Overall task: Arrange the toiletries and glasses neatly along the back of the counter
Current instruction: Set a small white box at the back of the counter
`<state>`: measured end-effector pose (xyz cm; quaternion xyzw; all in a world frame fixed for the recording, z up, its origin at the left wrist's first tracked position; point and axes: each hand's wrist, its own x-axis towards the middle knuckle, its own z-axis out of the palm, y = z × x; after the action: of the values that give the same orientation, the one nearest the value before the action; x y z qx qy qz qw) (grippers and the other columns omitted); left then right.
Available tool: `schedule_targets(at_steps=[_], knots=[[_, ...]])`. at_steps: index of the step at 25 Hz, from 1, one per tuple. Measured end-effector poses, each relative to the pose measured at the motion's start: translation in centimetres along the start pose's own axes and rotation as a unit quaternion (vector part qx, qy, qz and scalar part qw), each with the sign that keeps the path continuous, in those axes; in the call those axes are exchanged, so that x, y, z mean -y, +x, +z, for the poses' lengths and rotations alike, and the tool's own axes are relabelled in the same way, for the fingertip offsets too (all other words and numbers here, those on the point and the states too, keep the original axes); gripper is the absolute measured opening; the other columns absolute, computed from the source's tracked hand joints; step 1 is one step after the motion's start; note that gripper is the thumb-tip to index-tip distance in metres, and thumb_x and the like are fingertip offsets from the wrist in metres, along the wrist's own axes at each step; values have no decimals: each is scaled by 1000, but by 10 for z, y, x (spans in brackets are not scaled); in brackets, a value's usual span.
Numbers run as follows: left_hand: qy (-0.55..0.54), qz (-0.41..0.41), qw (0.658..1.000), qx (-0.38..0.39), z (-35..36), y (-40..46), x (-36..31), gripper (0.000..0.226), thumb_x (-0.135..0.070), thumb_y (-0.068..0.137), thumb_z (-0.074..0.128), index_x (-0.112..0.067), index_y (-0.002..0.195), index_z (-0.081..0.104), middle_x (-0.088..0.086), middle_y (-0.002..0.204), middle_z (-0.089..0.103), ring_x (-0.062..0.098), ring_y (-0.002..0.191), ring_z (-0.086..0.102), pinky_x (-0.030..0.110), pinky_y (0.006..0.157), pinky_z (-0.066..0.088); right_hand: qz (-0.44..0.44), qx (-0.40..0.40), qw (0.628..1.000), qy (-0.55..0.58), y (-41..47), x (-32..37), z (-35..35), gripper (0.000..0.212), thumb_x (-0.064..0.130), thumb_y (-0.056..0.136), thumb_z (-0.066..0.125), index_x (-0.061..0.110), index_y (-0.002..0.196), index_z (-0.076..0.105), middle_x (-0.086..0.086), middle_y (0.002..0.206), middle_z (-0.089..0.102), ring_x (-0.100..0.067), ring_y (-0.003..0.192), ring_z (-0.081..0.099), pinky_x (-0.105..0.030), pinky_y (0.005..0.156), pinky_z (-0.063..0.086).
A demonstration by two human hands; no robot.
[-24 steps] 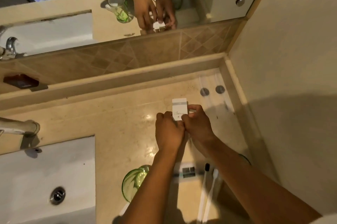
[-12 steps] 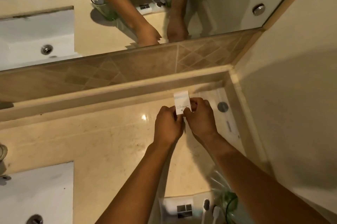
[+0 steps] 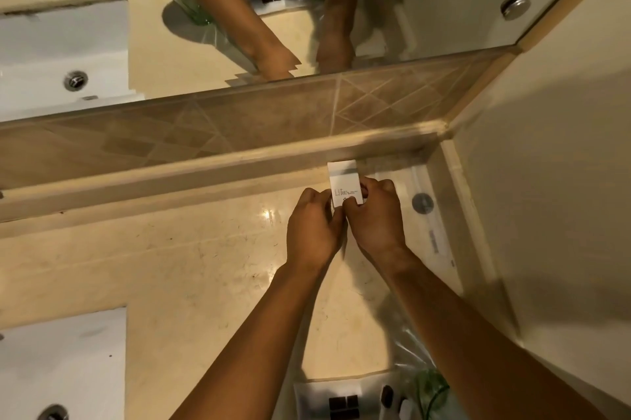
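Both hands' fingers have carried white box [image 3: 343,180] back, pinching it against ledge [image 3: 205,163].

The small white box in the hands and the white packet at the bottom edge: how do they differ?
The small white box is held by both the left hand and the right hand near the back ledge; the white packet lies untouched by the front edge. The box carries fine printed lines of text; the packet shows bold dark squares. The box is in full view, the packet cut off by the frame. Both are white.
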<state>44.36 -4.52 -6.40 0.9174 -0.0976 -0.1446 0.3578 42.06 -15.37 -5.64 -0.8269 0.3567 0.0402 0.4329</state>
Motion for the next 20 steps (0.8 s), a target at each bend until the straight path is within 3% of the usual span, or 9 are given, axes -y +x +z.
schedule_targets(at_steps=[7,14,18,20], knots=[[9,-14,1000,-9,3,-1,-3,23,-35,95,60,-13,99,67,0,89,51,19,70,53,25,57,36,6,-3,1000,17,2,-2,-1,42,16,94,62,17,135,56,-5,126,48,-24,112,62,-31,97,55],[14,-10,1000,-6,5,0,0,23,-37,92,61,-18,103,67,-1,89,50,18,72,54,29,58,45,6,-3,1000,25,1,-3,-1,46,18,93,66,20,137,53,-4,128,47,-24,114,61,-32,97,55],[10,6,1000,20,1,-3,6,20,-34,88,68,-17,95,60,-3,89,46,15,71,51,26,59,39,6,-6,1000,27,-7,-3,-8,46,21,94,65,18,137,51,-4,132,44,-21,115,59,-17,86,49],[8,30,999,30,-8,-11,7,22,-28,86,69,-15,101,61,-1,95,49,16,76,52,28,65,42,-15,-18,1000,4,-19,-4,-14,45,27,93,66,19,135,52,-5,135,45,-21,117,58,-17,87,46]])
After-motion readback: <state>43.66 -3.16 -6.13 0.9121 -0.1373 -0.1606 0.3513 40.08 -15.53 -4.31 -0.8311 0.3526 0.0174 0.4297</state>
